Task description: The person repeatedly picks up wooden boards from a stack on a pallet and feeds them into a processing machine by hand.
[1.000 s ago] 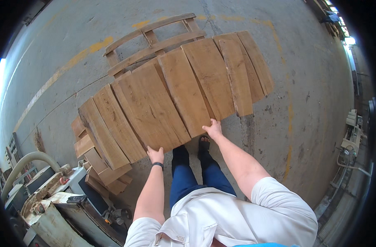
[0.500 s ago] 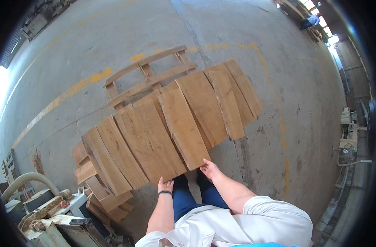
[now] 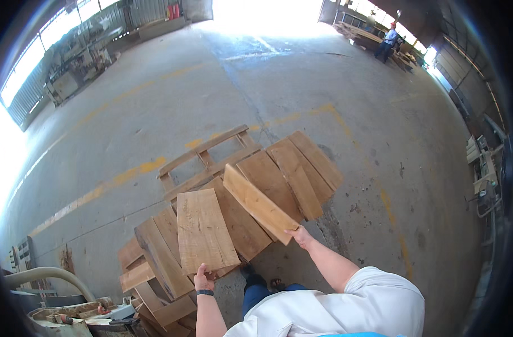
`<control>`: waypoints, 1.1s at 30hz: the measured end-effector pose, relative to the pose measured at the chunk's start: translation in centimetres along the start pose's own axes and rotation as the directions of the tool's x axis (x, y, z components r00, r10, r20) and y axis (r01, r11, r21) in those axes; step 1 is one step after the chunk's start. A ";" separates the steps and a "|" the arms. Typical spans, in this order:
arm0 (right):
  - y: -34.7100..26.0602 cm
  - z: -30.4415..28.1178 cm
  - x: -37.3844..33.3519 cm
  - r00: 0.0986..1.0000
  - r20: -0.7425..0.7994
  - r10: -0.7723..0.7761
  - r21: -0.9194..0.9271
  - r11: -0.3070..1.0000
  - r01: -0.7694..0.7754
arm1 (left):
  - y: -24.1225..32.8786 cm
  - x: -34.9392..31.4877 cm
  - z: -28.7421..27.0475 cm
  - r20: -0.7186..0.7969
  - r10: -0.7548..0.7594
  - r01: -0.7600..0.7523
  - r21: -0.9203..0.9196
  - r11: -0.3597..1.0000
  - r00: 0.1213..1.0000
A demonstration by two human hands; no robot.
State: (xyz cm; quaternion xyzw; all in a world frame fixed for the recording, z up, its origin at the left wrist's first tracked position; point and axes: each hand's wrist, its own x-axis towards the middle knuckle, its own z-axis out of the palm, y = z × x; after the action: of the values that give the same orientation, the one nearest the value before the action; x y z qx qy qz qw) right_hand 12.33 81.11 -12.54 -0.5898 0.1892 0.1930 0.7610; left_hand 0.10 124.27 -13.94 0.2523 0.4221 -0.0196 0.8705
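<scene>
My left hand (image 3: pixel 204 277) is closed on the near end of a wide wooden board (image 3: pixel 206 230), lifted above the others, its thumb on top. My right hand (image 3: pixel 301 237) grips the near end of a narrower plank (image 3: pixel 261 203), which is raised and tilted onto its edge. Beneath and between them lie more boards of the row, among them a broad board (image 3: pixel 234 216) and a board with a dark bark edge (image 3: pixel 164 255). Farther right, several boards (image 3: pixel 294 177) rest side by side, partly overlapping.
A slatted wooden pallet (image 3: pixel 206 157) shows beyond the boards. Short wood pieces (image 3: pixel 155 295) lie at the near left, beside a machine with a thick hose (image 3: pixel 54 273). Yellow lines mark the concrete floor. A person (image 3: pixel 387 42) stands far off at the right.
Both boards have been raised off the row. The left one has shifted left; the right one has tipped onto its edge. My hands have moved apart, and the view has tilted up.
</scene>
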 end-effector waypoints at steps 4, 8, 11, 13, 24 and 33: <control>-2.3 -0.6 -4.6 0.944 0.097 -0.315 -0.603 0.736 0.307 | -2.1 -1.3 -0.1 -0.097 0.314 -0.251 0.407 0.878 0.944; -1.2 -5.6 -12.1 0.887 0.199 -0.417 -0.917 0.239 0.318 | -6.3 -9.9 6.0 0.354 0.627 -0.465 0.885 0.016 0.694; 1.2 -8.5 -16.7 0.914 0.187 -0.361 -0.912 0.282 0.298 | -9.3 -14.1 5.5 0.455 0.523 -0.381 0.890 -0.250 0.721; 3.0 -10.1 -19.4 0.959 0.136 -0.248 -0.884 0.408 0.231 | -11.5 -16.0 3.9 0.481 0.432 -0.314 0.860 -0.403 0.763; 5.5 -9.9 -21.5 0.988 0.078 -0.135 -0.201 0.968 0.148 | -12.3 -20.5 -2.8 -0.051 0.319 -0.294 0.272 0.916 0.946; 1.5 -2.4 -26.0 0.972 0.179 0.154 0.190 0.964 -0.188 | -9.7 -38.7 -14.1 -0.109 0.381 -0.395 -0.165 0.904 0.918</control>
State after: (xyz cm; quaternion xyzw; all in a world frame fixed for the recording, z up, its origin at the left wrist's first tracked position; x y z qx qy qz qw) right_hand -10.80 77.31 -0.87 -0.4717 0.1956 0.2853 0.8111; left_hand -37.35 115.29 3.51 0.2504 0.3956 0.2023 0.8602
